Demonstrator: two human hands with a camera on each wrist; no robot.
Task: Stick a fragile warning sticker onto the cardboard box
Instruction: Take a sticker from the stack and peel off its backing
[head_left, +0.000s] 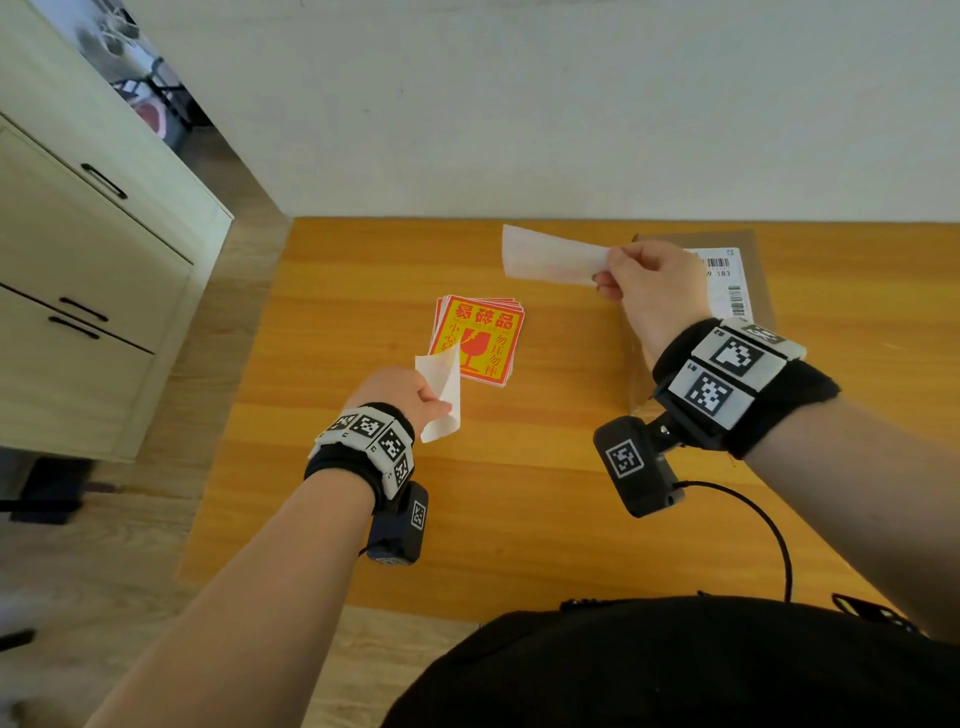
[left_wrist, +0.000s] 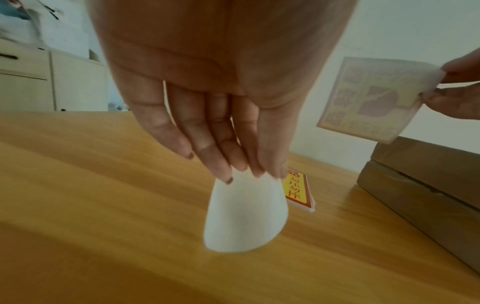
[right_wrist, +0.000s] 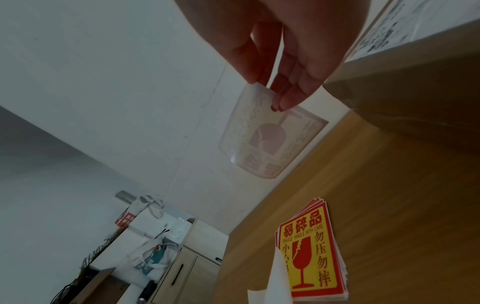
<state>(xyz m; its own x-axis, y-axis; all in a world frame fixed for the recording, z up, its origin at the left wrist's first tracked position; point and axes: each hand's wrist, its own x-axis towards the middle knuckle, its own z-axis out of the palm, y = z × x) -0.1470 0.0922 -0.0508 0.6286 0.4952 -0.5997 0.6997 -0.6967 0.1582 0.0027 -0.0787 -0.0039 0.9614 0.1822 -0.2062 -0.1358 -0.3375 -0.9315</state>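
My right hand (head_left: 615, 278) pinches one edge of a peeled fragile sticker (head_left: 550, 257), held in the air with its pale sticky back toward me; the printed glass shows through faintly on the sticker (right_wrist: 270, 142). My left hand (head_left: 426, 400) pinches the curled white backing paper (head_left: 441, 397) just above the table; the backing paper (left_wrist: 244, 214) hangs from my fingertips. A stack of red-and-yellow fragile stickers (head_left: 478, 338) lies flat between my hands. The brown cardboard box (head_left: 758, 291) sits at the right, behind my right hand, with a white shipping label (head_left: 727, 283) on top.
The orange wooden table (head_left: 519, 493) stands against a white wall. A cream cabinet with drawers (head_left: 78, 291) stands to the left across a strip of wood floor. A black cable (head_left: 763, 525) loops over the table near my right forearm.
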